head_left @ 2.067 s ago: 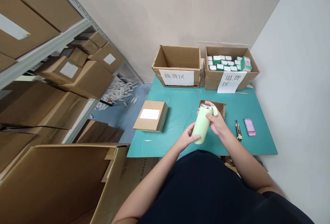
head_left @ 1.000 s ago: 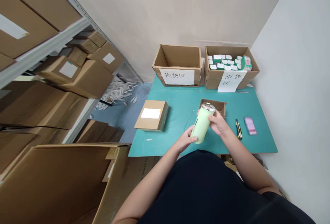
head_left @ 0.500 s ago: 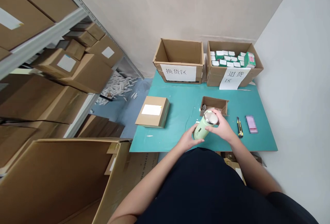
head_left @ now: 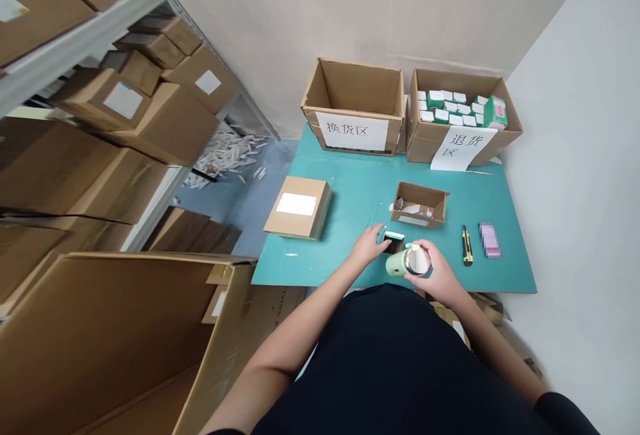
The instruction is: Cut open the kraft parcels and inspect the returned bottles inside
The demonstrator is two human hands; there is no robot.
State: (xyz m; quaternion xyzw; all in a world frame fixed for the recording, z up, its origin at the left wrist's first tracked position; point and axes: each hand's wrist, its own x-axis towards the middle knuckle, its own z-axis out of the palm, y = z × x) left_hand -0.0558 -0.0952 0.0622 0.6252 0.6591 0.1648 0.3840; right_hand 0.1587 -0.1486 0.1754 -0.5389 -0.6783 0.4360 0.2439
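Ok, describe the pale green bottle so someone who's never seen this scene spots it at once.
Start at the teal table and go to its near edge, this side of the small open carton. There the right hand holds the bottle tilted, silvery end showing. Unlike the boxy carton or the knife, it is a pale green cylinder.

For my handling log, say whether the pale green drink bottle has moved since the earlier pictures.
Yes: the pale green drink bottle has come lower in the view and slightly rightward, judged against the utility knife.
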